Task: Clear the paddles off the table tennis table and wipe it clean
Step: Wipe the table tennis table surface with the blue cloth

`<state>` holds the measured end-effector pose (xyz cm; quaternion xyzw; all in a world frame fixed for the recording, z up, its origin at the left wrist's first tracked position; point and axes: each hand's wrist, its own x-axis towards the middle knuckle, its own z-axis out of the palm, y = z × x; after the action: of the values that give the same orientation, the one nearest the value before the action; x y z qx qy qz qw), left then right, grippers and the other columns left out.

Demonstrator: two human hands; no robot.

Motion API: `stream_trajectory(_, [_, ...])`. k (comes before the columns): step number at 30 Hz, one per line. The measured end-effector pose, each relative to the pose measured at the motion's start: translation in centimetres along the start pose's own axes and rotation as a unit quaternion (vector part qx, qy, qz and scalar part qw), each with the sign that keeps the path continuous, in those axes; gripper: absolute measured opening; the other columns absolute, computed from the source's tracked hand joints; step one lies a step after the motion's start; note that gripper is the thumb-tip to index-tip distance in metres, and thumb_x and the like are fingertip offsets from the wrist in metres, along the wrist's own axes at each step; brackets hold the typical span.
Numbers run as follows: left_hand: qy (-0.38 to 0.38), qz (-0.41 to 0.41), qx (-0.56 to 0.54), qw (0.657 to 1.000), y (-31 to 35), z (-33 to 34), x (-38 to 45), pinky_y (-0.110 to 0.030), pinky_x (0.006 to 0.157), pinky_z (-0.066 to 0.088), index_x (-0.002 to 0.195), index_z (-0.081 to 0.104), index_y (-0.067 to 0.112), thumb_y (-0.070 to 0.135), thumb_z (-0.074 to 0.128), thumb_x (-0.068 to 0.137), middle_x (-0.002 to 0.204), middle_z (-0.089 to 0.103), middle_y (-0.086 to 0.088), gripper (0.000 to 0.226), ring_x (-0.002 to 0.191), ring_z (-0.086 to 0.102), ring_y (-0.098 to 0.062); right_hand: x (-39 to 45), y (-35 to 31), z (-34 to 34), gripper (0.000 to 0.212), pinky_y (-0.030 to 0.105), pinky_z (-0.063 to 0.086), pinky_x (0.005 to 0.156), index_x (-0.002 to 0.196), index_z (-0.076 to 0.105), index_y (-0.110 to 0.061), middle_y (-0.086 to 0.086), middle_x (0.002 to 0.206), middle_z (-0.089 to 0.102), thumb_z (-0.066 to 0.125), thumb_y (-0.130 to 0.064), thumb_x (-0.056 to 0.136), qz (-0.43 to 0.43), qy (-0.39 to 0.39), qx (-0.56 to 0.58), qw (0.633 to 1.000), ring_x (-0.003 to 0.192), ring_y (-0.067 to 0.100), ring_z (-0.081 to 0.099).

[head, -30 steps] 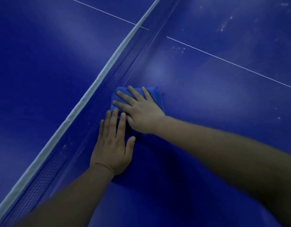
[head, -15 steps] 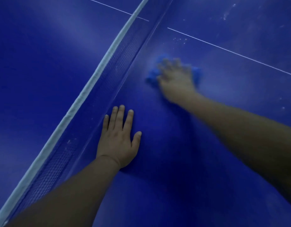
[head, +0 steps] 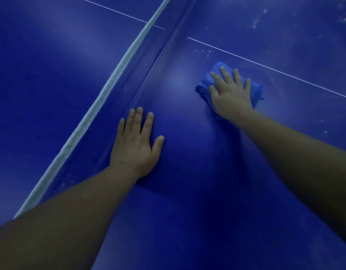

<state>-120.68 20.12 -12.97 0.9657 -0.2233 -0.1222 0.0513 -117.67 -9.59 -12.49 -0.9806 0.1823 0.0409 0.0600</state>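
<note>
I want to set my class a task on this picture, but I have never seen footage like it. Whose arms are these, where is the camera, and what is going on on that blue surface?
The camera sits on a person's head, looking forward and down, so the two arms are the wearer's own. The blue surface is a table tennis table, with its net running diagonally at the left. The left hand rests flat on the table beside the net. The right hand presses a folded blue cloth against the table with straight fingers. Pale specks show beyond the cloth. No paddles are in view.

Left hand [head: 136, 145] lies flat, fingers straight; right hand [head: 229, 94] is outstretched, palm down, fingers spread.
</note>
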Motion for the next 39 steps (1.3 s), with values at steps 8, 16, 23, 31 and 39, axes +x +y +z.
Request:
stream_trajectory(8, [0.009,0.022,-0.002,1.0,0.1,0.3,0.1,-0.042,0.123,-0.013,0.157,-0.012,0.026,0.061,-0.006,0.092,0.165,-0.019,-0.002,0.074,0.15,-0.023,-0.017,2.0,-11.3,1.2,0.053,0.057,0.005,0.119,0.155,0.025,-0.034,-0.007,0.166,0.013,0.028,-0.046,0.104,-0.306,-0.018,-0.034,0.951,0.153,0.025,0.006])
stream_trajectory(16, [0.0,0.023,-0.004,1.0,0.0,0.0,0.2,-0.044,0.123,-0.012,0.152,-0.023,0.027,0.059,-0.007,0.093,0.162,-0.028,-0.001,0.069,0.148,-0.029,-0.018,4.8,-11.6,1.4,0.057,0.056,0.003,0.12,0.156,0.024,-0.029,-0.004,0.166,0.012,0.021,-0.048,0.102,-0.288,-0.029,-0.026,0.957,0.153,0.027,0.004])
stream_trajectory(23, [0.021,0.03,-0.023,0.999,-0.4,0.3,0.1,-0.043,0.123,-0.009,0.157,-0.008,0.025,0.057,0.003,0.099,0.166,-0.014,-0.002,0.067,0.152,-0.019,-0.018,9.5,-12.7,0.0,0.055,0.058,0.002,0.12,0.152,0.03,-0.015,0.004,0.165,0.014,0.022,-0.041,0.104,-0.165,-0.02,-0.007,0.986,0.153,0.032,-0.001])
stream_trajectory(31, [0.042,0.052,-0.022,0.998,-0.7,0.9,0.2,-0.045,0.122,-0.001,0.159,0.013,0.02,0.047,0.015,0.103,0.167,0.004,-0.003,0.062,0.154,-0.004,-0.02,10.2,-15.9,0.0,0.055,0.057,-0.003,0.121,0.153,0.028,-0.008,0.008,0.166,0.007,0.024,-0.029,0.102,-0.066,-0.014,0.009,0.998,0.153,0.032,-0.007])
stream_trajectory(39, [0.044,0.045,-0.008,0.998,-0.7,1.0,0.3,-0.036,0.121,-0.014,0.158,0.006,0.024,0.049,0.013,0.102,0.166,-0.002,0.001,0.062,0.154,-0.006,-0.018,8.8,0.6,-0.8,0.056,0.059,0.001,0.12,0.158,0.02,-0.025,0.001,0.167,0.007,0.022,-0.042,0.104,0.206,0.038,0.042,0.977,0.152,0.034,0.001])
